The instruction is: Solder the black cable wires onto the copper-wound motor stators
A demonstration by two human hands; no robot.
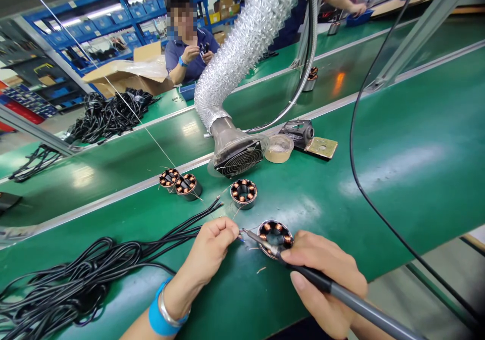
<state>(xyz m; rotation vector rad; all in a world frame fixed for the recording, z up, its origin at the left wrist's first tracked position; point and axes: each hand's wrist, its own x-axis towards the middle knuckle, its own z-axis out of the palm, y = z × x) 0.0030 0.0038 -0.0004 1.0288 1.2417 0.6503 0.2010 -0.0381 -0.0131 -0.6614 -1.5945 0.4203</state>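
Observation:
My right hand (326, 274) is closed round the dark handle of a soldering iron (314, 278), whose thin tip points left. The tip meets, or nearly meets, a fine wire end by my left fingertips. My left hand (214, 246) pinches the stripped end of a black cable (161, 265), where a bit of blue wire shows. Just beyond the iron lies a stator (270, 225) with copper windings, partly covered by the iron and my right hand. Another stator (243, 194) sits a little farther back, and two more stators (188, 187) stand to the left.
A bundle of black cables (94, 274) covers the bench's left side. A fume extractor (238, 155) on a silver duct hangs over the bench. Behind it are a round tub (279, 149) and an iron stand (299, 134). A co-worker (191, 52) sits across the line.

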